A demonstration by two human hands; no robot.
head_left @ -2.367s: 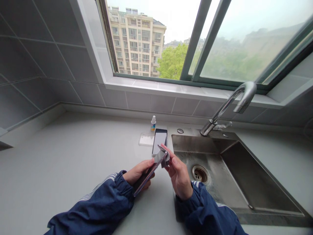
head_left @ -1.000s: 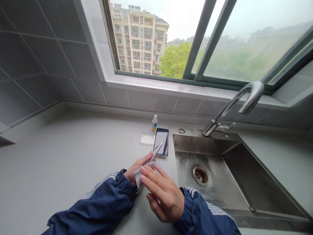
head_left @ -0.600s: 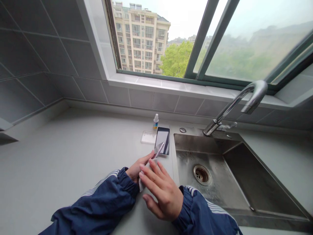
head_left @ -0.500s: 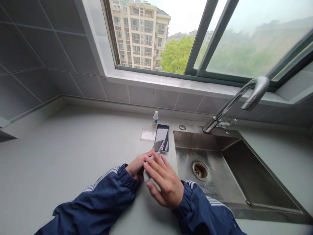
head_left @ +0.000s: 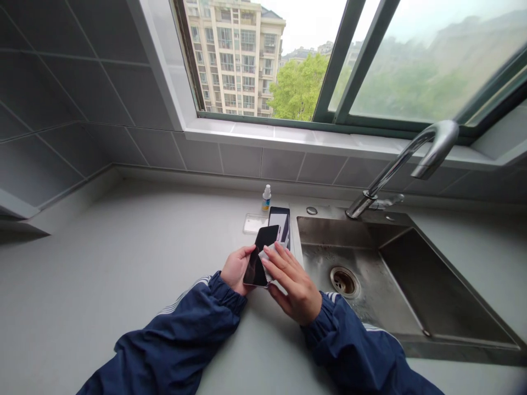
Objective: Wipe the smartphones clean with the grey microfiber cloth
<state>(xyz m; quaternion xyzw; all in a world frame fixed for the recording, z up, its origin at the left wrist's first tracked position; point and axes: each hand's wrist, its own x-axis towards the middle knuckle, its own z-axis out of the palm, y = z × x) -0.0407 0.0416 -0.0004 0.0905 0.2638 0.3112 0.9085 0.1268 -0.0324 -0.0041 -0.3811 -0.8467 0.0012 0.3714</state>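
A smartphone with a dark screen is held in my left hand, screen facing up and tilted. My right hand presses a grey cloth with a zigzag edge against the phone's right side, fingers laid over it. Just beyond the phone, a dark-framed flat box with a pale face lies on the counter, partly covered by the phone and my fingers. Left of that box is a clear phone case. Behind them stands a small white spray bottle with a blue and yellow label.
A steel sink is set into the counter on the right, with a chrome tap arching above it. Behind the counter runs a tiled wall below a window.
The phone has turned from nearly edge-on so its dark screen faces up. My right hand with the cloth has shifted slightly right, and the view has moved a little.
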